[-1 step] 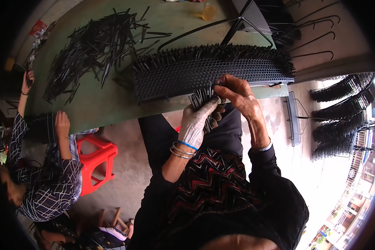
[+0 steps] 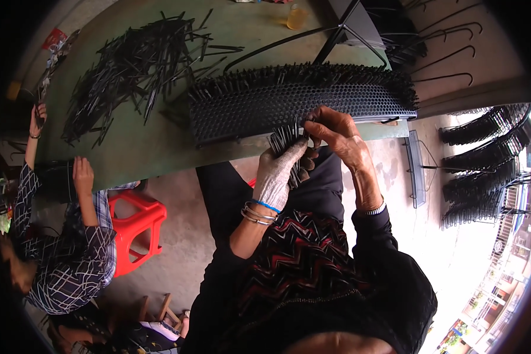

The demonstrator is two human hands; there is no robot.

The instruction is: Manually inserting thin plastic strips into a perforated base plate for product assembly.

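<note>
My left hand wears a whitish glove with dark fingertips and is closed round a bunch of thin black sticks, their ends fanning up past the thumb. Beside the bunch, my bare right hand is closed in a pinch, thumb against forefinger; what lies between its fingertips is too small and dark to make out. Just beyond both hands, a long black perforated panel lies on the green table. Along its far side, many similar short black sticks stand up in a dense row.
A heap of loose black sticks covers the table's left part. An amber drink in a cup stands at the back. Left of me are a red stool and a co-worker. Racks of black wire pieces hang at right.
The co-worker's hands at the left have shifted slightly. My own hands stay almost where they were, with the bunch still in my left.
</note>
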